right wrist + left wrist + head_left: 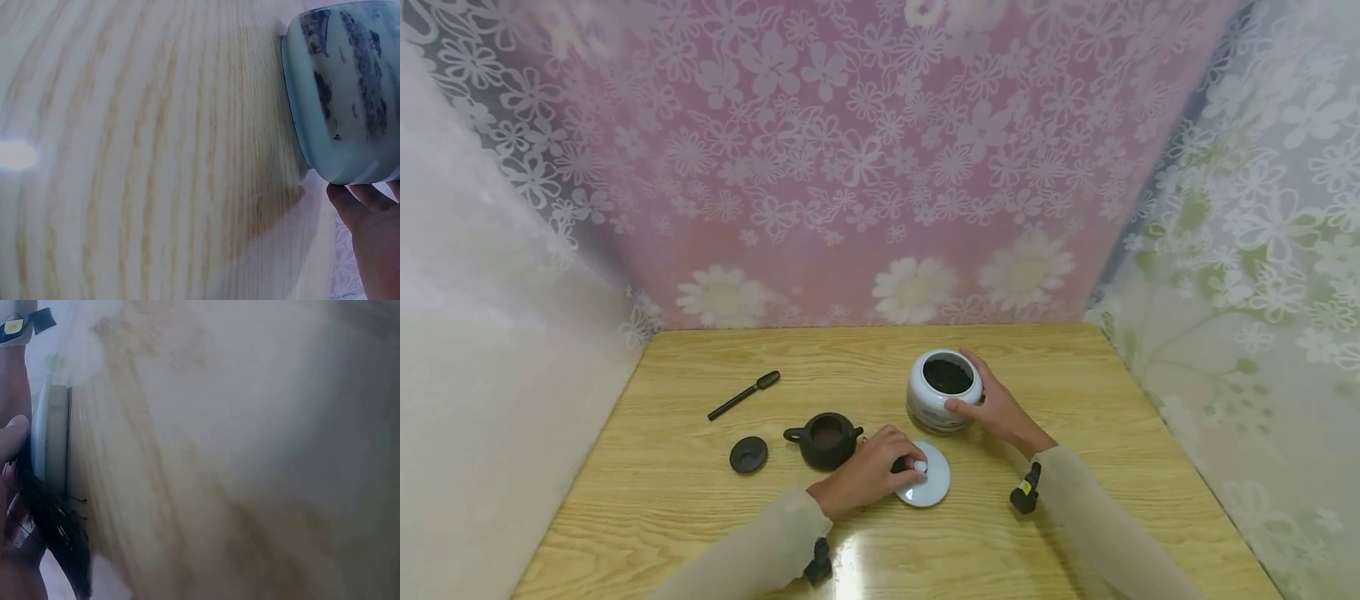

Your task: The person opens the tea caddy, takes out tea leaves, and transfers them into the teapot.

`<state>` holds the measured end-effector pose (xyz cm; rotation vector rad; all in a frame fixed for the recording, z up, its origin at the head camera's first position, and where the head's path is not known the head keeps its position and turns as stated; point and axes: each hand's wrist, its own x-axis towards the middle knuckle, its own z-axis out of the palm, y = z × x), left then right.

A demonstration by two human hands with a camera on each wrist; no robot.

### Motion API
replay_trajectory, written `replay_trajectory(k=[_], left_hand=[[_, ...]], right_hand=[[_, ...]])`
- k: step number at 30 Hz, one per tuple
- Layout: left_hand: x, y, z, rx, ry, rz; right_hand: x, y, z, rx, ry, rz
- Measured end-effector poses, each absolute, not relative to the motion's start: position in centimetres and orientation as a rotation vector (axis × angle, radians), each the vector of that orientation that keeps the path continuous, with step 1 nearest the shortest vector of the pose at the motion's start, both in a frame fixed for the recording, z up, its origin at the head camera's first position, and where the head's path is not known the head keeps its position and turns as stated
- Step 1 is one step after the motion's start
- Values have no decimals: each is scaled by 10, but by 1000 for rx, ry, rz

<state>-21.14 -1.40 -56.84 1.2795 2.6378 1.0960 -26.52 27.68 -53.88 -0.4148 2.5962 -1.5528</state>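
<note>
My left hand (pixel 868 472) pinches the knob of a white porcelain lid (pixel 934 488), which lies flat over the table in front of the jar. Between the fingers and the lid, the left wrist view shows a dark, stringy tuft (pixel 59 534); what it is I cannot tell. My right hand (pixel 999 407) holds the right side of a white porcelain jar (pixel 925 406), thumb near the front rim and fingers behind. Uncovered, the jar shows dark tea leaves (pixel 947 377) inside. Its painted grey-black pattern faces the right wrist view, where it stands upright on the table.
Just left of my left hand stands a small dark teapot (pixel 826 454) without its lid. A round dark teapot lid (pixel 748 455) lies further left. Behind that is a slim dark tea scoop (pixel 747 396). Flowered cloth (pixel 865 167) surrounds the wooden table (pixel 662 500).
</note>
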Motion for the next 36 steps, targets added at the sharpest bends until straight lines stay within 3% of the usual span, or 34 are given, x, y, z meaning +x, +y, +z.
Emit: replay_trajectory(k=[8, 18, 25, 36], left_hand=[[-220, -30, -551, 1206, 2629, 1098], [-243, -92, -506, 1105, 2834, 1090], [-272, -154, -504, 873, 2993, 1048], [-283, -246, -519, 537, 3092, 981]], right_hand=[[-265, 276, -537, -435, 2619, -1516], [-265, 279, -529, -454, 2704, -1439], [-266, 280, -528, -466, 2681, -1391], [-266, 283, -527, -496, 2671, -1405]])
